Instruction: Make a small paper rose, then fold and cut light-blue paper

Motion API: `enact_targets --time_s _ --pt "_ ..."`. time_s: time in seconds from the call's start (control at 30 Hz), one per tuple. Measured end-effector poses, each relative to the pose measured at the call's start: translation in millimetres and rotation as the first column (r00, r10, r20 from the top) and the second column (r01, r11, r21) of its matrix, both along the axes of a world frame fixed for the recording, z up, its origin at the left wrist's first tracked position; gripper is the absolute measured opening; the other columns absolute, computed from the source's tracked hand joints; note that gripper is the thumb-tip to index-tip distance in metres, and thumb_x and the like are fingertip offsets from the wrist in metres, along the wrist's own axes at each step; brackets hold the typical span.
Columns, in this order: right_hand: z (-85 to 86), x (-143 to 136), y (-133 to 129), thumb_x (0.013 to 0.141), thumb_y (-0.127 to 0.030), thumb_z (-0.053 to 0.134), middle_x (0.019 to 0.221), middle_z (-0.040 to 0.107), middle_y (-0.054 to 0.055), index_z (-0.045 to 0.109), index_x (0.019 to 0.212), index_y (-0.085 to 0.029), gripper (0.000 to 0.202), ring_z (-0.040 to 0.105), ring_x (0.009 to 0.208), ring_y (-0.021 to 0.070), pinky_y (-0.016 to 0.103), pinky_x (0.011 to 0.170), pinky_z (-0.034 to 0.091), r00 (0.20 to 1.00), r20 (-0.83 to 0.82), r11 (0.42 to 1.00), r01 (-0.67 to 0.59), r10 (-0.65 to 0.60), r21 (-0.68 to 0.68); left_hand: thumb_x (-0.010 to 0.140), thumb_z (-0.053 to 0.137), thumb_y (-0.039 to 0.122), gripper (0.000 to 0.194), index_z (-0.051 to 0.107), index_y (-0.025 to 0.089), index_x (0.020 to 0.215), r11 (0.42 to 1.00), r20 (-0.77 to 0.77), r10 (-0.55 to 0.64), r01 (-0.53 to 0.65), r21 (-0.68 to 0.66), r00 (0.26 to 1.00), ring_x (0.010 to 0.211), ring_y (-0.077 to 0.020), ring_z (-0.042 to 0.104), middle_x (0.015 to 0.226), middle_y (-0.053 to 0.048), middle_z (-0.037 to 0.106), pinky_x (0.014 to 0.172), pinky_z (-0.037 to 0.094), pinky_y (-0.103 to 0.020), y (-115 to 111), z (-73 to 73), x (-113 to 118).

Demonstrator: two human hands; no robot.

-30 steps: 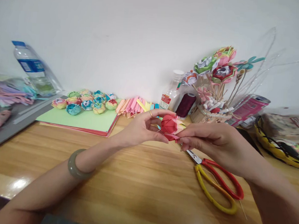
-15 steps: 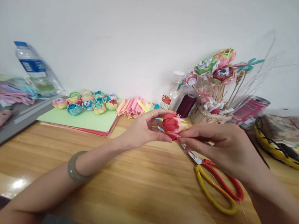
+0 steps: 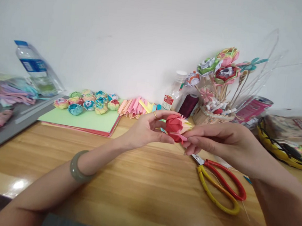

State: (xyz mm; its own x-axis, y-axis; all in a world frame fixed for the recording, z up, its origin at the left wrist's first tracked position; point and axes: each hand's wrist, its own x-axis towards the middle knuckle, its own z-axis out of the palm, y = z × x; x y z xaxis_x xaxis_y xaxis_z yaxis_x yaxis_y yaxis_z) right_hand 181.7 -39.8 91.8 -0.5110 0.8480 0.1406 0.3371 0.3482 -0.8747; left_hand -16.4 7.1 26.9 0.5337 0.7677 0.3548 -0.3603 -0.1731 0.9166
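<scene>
A red and pink paper flower (image 3: 174, 124) is held above the table between both hands. My left hand (image 3: 152, 128) grips it from the left, thumb below and fingers behind. From the right, my right hand (image 3: 217, 139) pinches the flower's pink lower edge between thumb and forefinger. Below the right hand lie scissors (image 3: 221, 184) with one red and one yellow handle, their blades partly hidden. Behind the flower are folded paper strips (image 3: 134, 107) in pink, orange and yellow.
Several finished paper flowers (image 3: 89, 105) stand on a green paper stack (image 3: 82, 121). A water bottle (image 3: 35, 67) leans at the left by a grey board (image 3: 21, 127). Behind are a white-capped bottle (image 3: 173, 94), a dark thread spool (image 3: 188, 105) and a basket (image 3: 205, 117) of flowers.
The flower has tipped slightly and moved a little right. My right hand has shifted slightly to the right with its pinch, uncovering a small blue piece by the scissors.
</scene>
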Motion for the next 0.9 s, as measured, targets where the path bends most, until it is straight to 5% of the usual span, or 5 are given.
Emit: enact_targets --time_s 0.53,0.73,0.9 --pt "0.3 -12 -3 0.079 -0.035 0.062 0.056 0.065 0.0 0.068 0.073 -0.017 0.019 0.059 0.05 0.0087 0.018 0.048 0.046 0.995 -0.018 0.995 0.099 -0.099 0.004 0.057 0.079 0.012 0.053 0.062 0.024 0.106 0.999 0.014 0.031 -0.031 0.019 0.999 0.093 -0.0149 0.062 0.108 -0.003 0.063 0.079 0.052 -0.026 -2 3.6 0" --pt "-3.0 -13 -5 0.077 -0.032 0.064 0.053 0.061 -0.001 0.066 0.066 -0.017 0.018 0.054 0.047 0.0074 0.018 0.043 0.04 0.981 0.052 0.965 0.174 -0.187 0.194 0.058 0.079 0.013 0.056 0.06 0.024 0.109 0.999 -0.024 0.04 -0.04 0.012 0.999 0.092 -0.015 0.061 0.106 -0.002 0.064 0.078 0.051 -0.026 -4 5.5 1" --pt "-3.6 -15 -7 0.076 -0.029 0.064 0.057 0.063 -0.001 0.067 0.069 -0.018 0.014 0.056 0.051 0.0075 0.017 0.046 0.042 0.978 0.038 0.957 0.193 -0.206 0.218 0.058 0.079 0.017 0.053 0.059 0.022 0.107 0.995 -0.052 0.087 -0.089 -0.047 0.995 0.086 -0.0153 0.062 0.101 -0.002 0.064 0.075 0.051 -0.028 -6 5.0 4"
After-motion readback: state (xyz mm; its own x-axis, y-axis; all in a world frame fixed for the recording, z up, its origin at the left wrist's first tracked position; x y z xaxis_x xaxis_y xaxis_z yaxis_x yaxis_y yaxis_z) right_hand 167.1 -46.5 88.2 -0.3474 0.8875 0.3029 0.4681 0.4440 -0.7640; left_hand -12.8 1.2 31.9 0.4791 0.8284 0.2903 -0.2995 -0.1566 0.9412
